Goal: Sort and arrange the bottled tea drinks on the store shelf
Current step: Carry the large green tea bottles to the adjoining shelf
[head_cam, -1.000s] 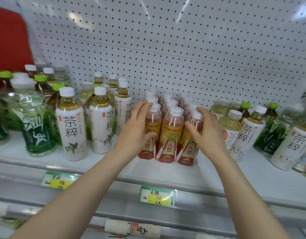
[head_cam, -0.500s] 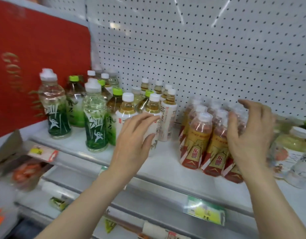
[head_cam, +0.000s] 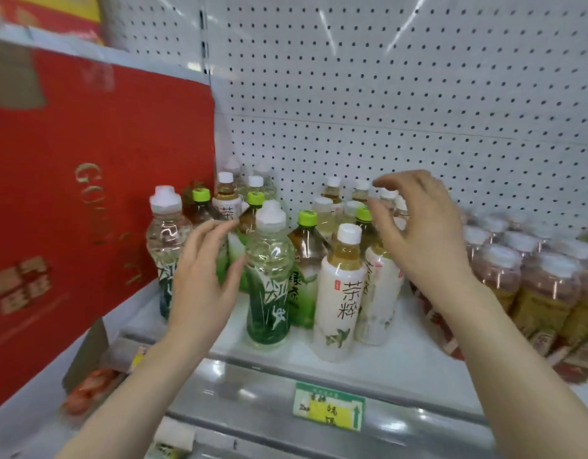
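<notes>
Held apart, empty, fingers loosely spread: left hand [head_cam: 200,276] just beside the green-labelled bottle [head_cam: 268,276], right hand [head_cam: 421,233] over the white-labelled bottles [head_cam: 339,293], left end of the shelf [head_cam: 385,362]. Likely regrouping this mixed cluster; next, gripping one bottle.

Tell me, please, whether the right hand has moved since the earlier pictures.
Yes: the right hand left the red-labelled bottles and moved left, now above the white-labelled bottles.

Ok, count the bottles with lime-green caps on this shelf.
4 lime-green-capped bottles: one at the back left, one just right of it, one in the middle, one furthest right. Others may be hidden behind.
</notes>
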The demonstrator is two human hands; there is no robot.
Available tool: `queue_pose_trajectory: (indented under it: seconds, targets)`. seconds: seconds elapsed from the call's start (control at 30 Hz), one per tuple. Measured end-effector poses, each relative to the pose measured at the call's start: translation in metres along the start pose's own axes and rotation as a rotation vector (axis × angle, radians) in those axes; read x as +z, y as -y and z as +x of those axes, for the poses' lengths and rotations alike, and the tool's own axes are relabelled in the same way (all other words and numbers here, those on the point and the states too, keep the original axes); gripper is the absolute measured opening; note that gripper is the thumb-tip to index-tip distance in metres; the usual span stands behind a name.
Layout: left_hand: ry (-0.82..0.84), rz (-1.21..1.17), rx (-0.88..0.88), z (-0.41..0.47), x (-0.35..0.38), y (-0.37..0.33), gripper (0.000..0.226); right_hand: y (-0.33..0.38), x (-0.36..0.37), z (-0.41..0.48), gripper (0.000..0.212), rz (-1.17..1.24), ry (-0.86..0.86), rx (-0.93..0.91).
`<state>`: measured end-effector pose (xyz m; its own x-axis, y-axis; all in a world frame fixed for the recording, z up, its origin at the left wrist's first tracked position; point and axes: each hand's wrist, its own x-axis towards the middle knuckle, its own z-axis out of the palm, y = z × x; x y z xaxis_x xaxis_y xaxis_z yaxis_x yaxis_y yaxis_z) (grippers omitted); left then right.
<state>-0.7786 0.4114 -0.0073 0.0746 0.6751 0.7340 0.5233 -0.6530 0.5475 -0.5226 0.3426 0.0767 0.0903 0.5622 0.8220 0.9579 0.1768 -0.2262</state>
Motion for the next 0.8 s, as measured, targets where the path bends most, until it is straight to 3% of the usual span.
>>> queue_pose_trajectory:
  seconds: [0.23,0.33,0.4,0.5,0.6,0.7,0.8]
  targets:
    - [0.295,-0.013,-0.028,0.036,0.001,0.017,0.059,0.032,0.042,0.08,0.037,0.138,0.657,0.043]
    - [0.497,-0.127,-0.09,0.031,0.006,0.023,0.084,0.04,0.078,0.109,0.046,0.091,0.835,-0.001]
    - [0.582,-0.186,-0.135,0.025,0.012,0.024,0.089,0.044,0.104,0.125,0.054,0.044,0.921,-0.019]
    - [0.549,-0.215,-0.156,0.021,0.014,0.028,0.094,0.048,0.138,0.139,0.063,-0.004,1.074,-0.027]
    - [0.424,-0.169,-0.155,0.02,0.004,0.037,0.098,0.051,0.16,0.141,0.063,0.121,1.155,0.033]
    - [0.302,-0.097,-0.177,0.021,-0.009,0.049,0.096,0.054,0.17,0.14,0.053,0.181,1.146,0.039]
    - [0.278,-0.047,-0.21,0.022,-0.015,0.053,0.097,0.055,0.171,0.14,0.031,0.05,1.1,-0.1]
